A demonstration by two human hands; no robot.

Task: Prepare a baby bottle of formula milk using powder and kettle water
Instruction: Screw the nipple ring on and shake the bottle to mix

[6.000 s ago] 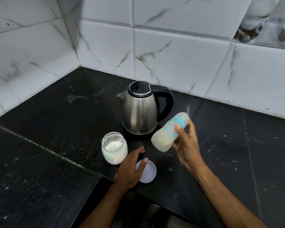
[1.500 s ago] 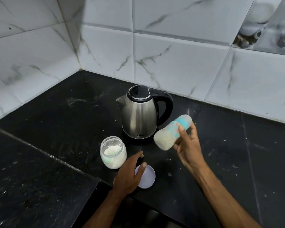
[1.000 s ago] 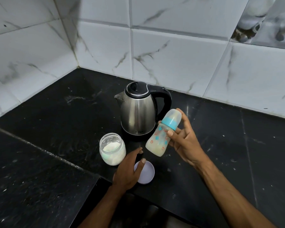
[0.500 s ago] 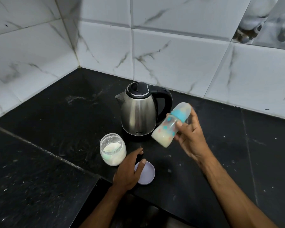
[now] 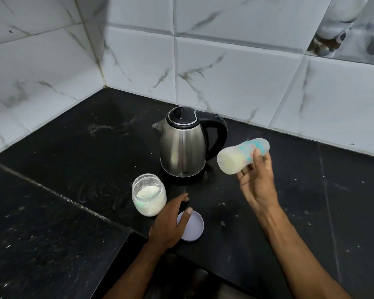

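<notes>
Bottle (image 5: 242, 155) lies tilted across right-hand grip (image 5: 257, 180).

A: Where's the baby bottle (image 5: 242, 155)?

B: In the air to the right of the kettle (image 5: 183, 147), tipped almost flat, base toward the near left, blue end far right. It's blurred and holds pale milky liquid.

A: And the kettle?

B: Upright on the black surface (image 5: 73, 152), steel body, black lid closed, handle on the right.

A: The powder?

B: An open clear jar (image 5: 149, 195), partly full of white powder, stands near-left of the kettle. Its pale lid (image 5: 192, 228) lies flat just to its right.
</notes>
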